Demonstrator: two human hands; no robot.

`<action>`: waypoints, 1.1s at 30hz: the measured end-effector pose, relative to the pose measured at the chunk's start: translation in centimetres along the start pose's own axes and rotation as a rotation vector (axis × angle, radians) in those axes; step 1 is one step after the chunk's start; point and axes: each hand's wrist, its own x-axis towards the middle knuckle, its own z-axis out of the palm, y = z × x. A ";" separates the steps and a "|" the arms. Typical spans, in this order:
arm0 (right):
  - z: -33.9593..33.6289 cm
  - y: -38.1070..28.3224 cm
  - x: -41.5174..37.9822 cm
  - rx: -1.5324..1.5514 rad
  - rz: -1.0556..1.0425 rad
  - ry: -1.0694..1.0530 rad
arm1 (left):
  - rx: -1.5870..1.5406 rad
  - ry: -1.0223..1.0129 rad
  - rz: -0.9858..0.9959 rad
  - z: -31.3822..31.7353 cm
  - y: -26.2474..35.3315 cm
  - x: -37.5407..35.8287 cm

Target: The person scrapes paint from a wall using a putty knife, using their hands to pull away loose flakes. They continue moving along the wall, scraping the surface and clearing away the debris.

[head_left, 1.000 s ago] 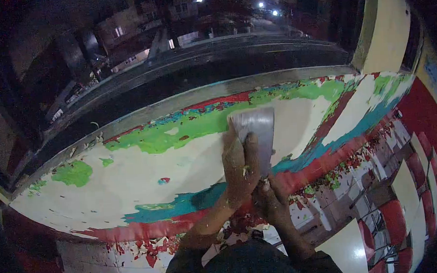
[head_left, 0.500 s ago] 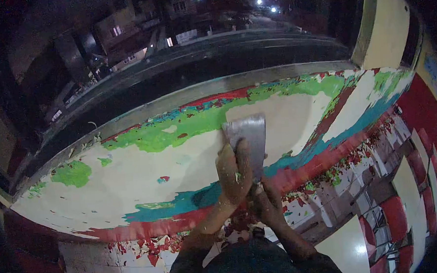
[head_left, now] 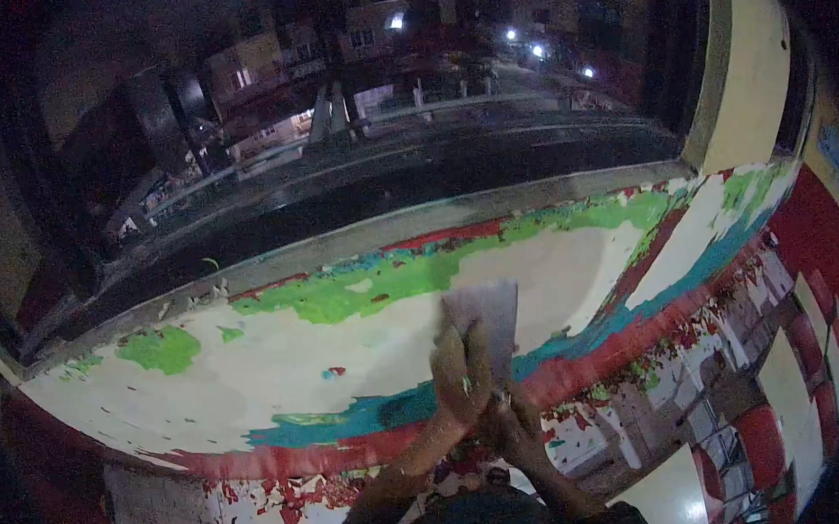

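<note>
A wide metal paint scraper (head_left: pixel 493 306) rests with its blade against the wall panel (head_left: pixel 377 359) below the window. My left hand (head_left: pixel 461 374) presses its fingers along the blade's left side. Lower down, my right hand (head_left: pixel 513 426) is wrapped around the handle, which is mostly hidden. Around the blade the wall shows a bare greyish-beige patch. Ragged green paint (head_left: pixel 373 288) runs above it, with teal paint (head_left: pixel 343 423) and a red band (head_left: pixel 354 452) below.
Red and green paint flakes (head_left: pixel 290 506) lie scattered on the floor along the wall's foot. Red-and-cream chairs or panels (head_left: pixel 760 424) stand at the right. A dark window with a ledge (head_left: pixel 361 235) runs above the panel, with lit buildings outside.
The view has tilted up, so the wall and window sit lower in the frame. Both hands keep their hold on the scraper, which has shifted only slightly against the wall.
</note>
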 end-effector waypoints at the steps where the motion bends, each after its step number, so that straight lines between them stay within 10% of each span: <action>1: -0.2 1.0 -0.1 -0.023 0.003 0.013 | 0.024 -0.008 0.015 0.1 -1.8 -0.8; 33: 1.5 -0.3 0.7 0.049 -0.038 -0.031 | -0.273 -0.007 -0.169 -1.8 2.9 1.4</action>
